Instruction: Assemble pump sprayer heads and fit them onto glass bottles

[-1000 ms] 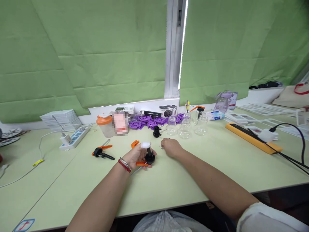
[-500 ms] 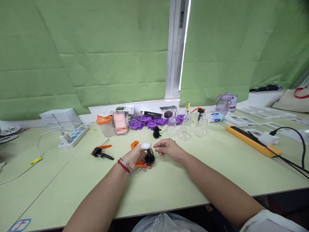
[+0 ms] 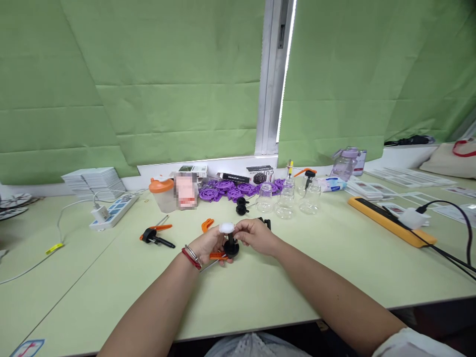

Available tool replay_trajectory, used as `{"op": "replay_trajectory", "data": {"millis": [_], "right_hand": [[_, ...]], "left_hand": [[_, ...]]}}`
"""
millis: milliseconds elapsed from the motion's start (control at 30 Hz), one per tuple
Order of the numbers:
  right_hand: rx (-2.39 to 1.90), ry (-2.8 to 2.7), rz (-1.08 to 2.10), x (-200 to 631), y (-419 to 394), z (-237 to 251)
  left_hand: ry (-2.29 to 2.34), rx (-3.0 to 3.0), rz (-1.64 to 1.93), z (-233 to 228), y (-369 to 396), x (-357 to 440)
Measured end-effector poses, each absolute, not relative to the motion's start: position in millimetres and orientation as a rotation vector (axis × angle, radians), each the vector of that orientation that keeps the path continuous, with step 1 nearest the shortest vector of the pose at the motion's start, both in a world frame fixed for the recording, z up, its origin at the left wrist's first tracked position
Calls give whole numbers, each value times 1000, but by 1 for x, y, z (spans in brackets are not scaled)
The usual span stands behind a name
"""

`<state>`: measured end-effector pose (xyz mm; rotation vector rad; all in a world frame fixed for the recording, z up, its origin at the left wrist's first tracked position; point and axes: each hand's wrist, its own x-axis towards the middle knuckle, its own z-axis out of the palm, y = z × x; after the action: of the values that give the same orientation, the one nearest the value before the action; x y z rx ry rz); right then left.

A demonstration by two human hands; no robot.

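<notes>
My left hand (image 3: 208, 242) holds a black pump head (image 3: 231, 245) with an orange lever (image 3: 217, 256) just above the green table (image 3: 282, 282). A white bandage wraps the tip of its thumb (image 3: 226, 227). My right hand (image 3: 256, 234) has its fingertips pinched at the top of the pump stem, beside the bandaged thumb. What they pinch is too small to make out. A loose orange piece (image 3: 207, 224) lies just behind my left hand, and a small black part (image 3: 265, 222) lies behind my right hand.
Another black and orange pump (image 3: 156, 235) lies to the left. Three clear glass bottles (image 3: 285, 200), purple plastic discs (image 3: 230, 188), an orange-lidded cup (image 3: 162, 194) and boxes stand at the back. A power strip (image 3: 113, 210) is left, a yellow strip (image 3: 390, 221) with black cables right.
My right hand lifted off the table and moved left to the top of the pump head held in my left hand. The left hand stayed in place.
</notes>
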<state>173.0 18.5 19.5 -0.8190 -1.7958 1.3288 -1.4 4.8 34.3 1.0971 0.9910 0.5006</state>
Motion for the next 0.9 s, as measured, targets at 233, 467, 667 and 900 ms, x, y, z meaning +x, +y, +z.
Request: {"op": "replay_trajectory", "data": {"millis": [233, 467, 667, 900], "right_hand": [[-795, -1974, 1069, 173, 15, 26], [-742, -1899, 1161, 172, 18, 17], [-700, -1899, 1128, 171, 18, 9], [-712, -1958, 827, 171, 14, 4]], "left_hand": [[973, 1104, 499, 30, 7, -3], [976, 1107, 493, 33, 5, -2], [962, 1123, 486, 27, 9, -4], [985, 1123, 495, 26, 9, -5]]}}
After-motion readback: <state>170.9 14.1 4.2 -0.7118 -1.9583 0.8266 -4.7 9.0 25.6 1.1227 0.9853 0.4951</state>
